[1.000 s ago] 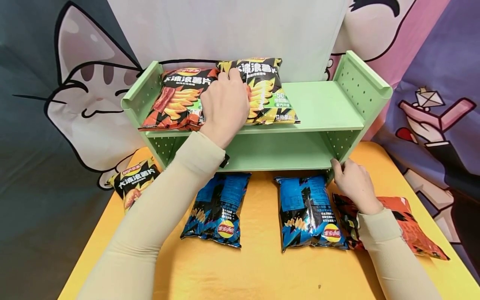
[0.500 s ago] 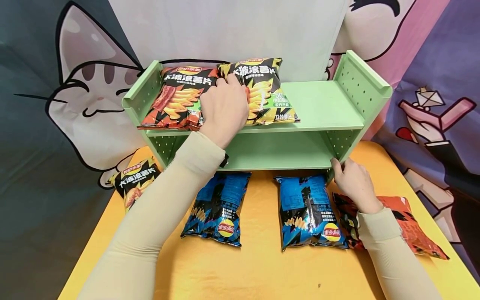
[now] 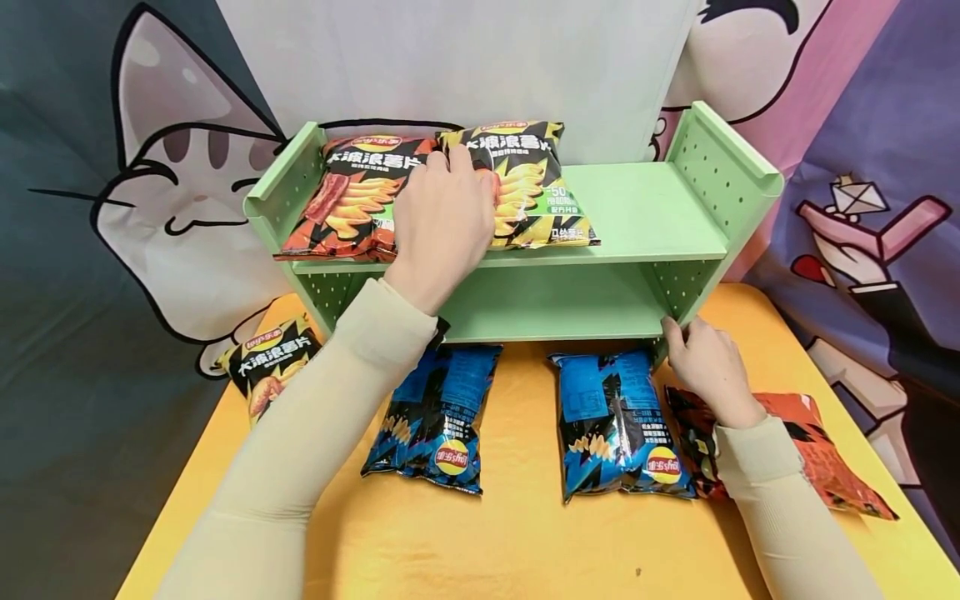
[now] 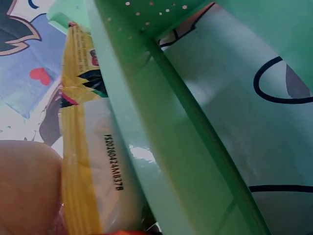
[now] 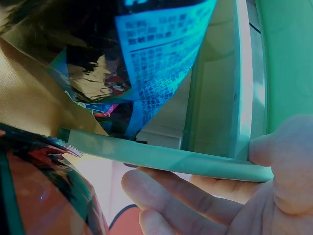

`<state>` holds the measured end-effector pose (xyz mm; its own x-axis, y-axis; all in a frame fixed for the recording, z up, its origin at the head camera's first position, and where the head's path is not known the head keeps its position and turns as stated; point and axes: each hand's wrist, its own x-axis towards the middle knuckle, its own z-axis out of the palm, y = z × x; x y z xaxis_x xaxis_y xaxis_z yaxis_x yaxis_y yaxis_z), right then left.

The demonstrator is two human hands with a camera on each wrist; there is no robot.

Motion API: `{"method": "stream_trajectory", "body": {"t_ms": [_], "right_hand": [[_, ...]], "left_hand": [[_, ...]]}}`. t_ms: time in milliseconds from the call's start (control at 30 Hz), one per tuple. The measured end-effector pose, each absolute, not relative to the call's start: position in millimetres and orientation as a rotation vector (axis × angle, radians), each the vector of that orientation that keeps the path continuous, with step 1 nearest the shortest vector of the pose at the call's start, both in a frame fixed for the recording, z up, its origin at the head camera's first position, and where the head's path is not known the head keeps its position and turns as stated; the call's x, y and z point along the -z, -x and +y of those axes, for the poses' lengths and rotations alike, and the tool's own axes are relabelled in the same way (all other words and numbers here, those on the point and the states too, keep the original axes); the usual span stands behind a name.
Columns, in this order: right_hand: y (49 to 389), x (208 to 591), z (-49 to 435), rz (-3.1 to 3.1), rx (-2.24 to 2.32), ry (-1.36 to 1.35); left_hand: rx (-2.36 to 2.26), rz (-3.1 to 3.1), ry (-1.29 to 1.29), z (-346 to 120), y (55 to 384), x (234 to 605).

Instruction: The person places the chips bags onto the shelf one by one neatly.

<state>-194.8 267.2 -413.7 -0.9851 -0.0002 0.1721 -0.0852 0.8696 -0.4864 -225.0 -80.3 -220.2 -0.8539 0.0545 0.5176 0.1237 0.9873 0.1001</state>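
Note:
A light green two-level shelf point(image 3: 645, 208) stands on the table. My left hand point(image 3: 442, 221) holds the left edge of a yellow and black chip bag point(image 3: 528, 187) on the top level; its fingertips are hidden. Against that hand's other side leans a red and black chip bag point(image 3: 356, 200). In the left wrist view, the yellow bag's crimped edge point(image 4: 80, 161) lies along the shelf lip, with part of the hand at the left. My right hand point(image 3: 705, 367) grips the shelf's lower right corner. The right wrist view shows thumb and fingers point(image 5: 166, 196) on either side of the green edge.
Two blue chip bags point(image 3: 446, 417) point(image 3: 618, 425) lie before the shelf on the yellow tabletop point(image 3: 510, 533). An orange-red bag point(image 3: 817, 450) lies under my right forearm. Another black and yellow bag point(image 3: 270, 358) lies left of the shelf. Printed cloth point(image 3: 525, 58) hangs behind.
My left hand has shifted slightly left and down. The yellow bag's top edge has sunk a little while its bottom stays in place. My right hand has not moved.

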Motion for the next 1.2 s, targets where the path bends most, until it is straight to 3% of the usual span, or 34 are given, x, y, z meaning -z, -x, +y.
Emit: {"method": "stream_trajectory", "body": {"t_ms": [667, 1200], "right_hand": [[193.8, 409.9, 267.6, -2.871, -0.767, -0.069], [193.0, 411.5, 265.2, -2.867, -0.77, -0.07]], "left_hand": [[0.637, -2.024, 0.458, -119.6, 163.6, 249.8], [0.752, -2.017, 0.438, -179.7, 140.6, 323.7]]}}
